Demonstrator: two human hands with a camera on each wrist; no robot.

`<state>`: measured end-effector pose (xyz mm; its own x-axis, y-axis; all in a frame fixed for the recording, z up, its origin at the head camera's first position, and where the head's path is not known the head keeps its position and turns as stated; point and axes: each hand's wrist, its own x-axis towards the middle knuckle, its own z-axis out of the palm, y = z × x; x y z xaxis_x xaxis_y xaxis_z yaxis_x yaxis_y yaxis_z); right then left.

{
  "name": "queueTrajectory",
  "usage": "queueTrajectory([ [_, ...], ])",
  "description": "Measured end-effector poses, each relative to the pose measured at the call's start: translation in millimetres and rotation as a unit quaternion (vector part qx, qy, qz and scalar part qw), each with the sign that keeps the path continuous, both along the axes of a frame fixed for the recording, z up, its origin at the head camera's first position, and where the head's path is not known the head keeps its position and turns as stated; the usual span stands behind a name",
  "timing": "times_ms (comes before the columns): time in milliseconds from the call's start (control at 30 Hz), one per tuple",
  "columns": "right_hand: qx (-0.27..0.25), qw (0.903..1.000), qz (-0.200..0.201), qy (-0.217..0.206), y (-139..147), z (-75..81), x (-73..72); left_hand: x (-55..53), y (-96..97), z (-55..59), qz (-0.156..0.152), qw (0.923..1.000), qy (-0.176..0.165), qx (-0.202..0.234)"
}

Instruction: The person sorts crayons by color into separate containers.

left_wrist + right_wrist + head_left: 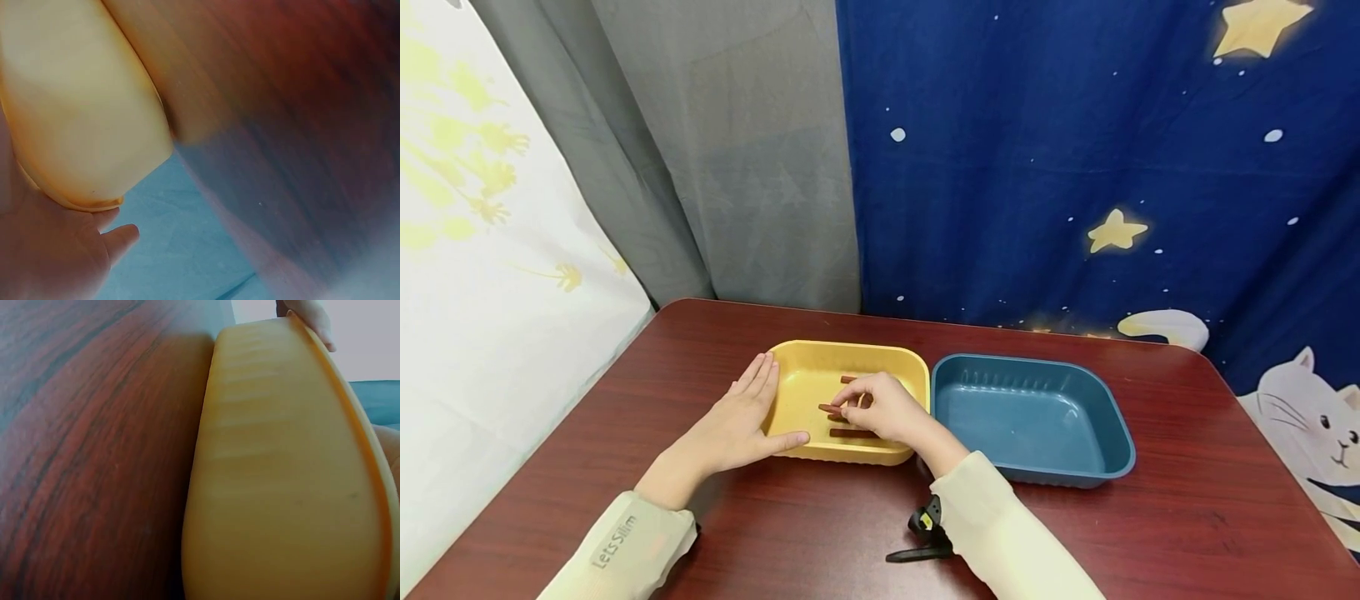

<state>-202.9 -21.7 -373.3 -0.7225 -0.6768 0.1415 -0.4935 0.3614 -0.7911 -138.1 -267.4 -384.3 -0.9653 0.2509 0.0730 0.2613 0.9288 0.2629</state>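
Observation:
A yellow tray [797,379] stands on the table with several short reddish-brown sticks in its right half. My left hand [730,429] rests on the tray's left end, fingers straight along the rim and thumb out over the near edge. Inside the tray, my right hand [883,408] pinches one small stick [829,408] between thumb and fingertips. Another stick [850,433] lies just nearer to me, and a further one [847,379] shows beyond the hand. The right hand partly covers the sticks. In the right wrist view the tray's ribbed outer wall [281,462] hides most of that hand.
A blue tray [1030,433] stands immediately right of the yellow one, with nothing visible in it. Below the right cuff is a black device [928,533] with a strap-like part. Curtains [760,167] hang behind the dark red wooden table [820,525].

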Motion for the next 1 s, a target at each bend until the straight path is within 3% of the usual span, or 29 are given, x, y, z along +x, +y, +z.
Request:
queueTrajectory([
  [200, 0.014, 0.9997, -0.015, -0.014, 0.9, -2.0, -2.2, 0.3, 0.9, 0.4, 0.000, 1.0000, 0.000, 0.002],
  [467, 0.039, 0.9983, -0.041, 0.014, -0.3, -5.6, -4.9, 1.0, 1.6, 0.8, 0.000, 1.0000, 0.003, 0.004],
  [700, 0.080, 0.9920, -0.094, 0.026, -1.5, -2.9, -3.9, 1.0, 1.4, 0.6, 0.001, 1.0000, 0.005, 0.004],
  [1000, 0.095, 0.9902, -0.097, 0.035, -2.5, -4.8, -1.1, 2.5, 0.4, -0.9, 0.004, 1.0000, 0.002, 0.007],
])
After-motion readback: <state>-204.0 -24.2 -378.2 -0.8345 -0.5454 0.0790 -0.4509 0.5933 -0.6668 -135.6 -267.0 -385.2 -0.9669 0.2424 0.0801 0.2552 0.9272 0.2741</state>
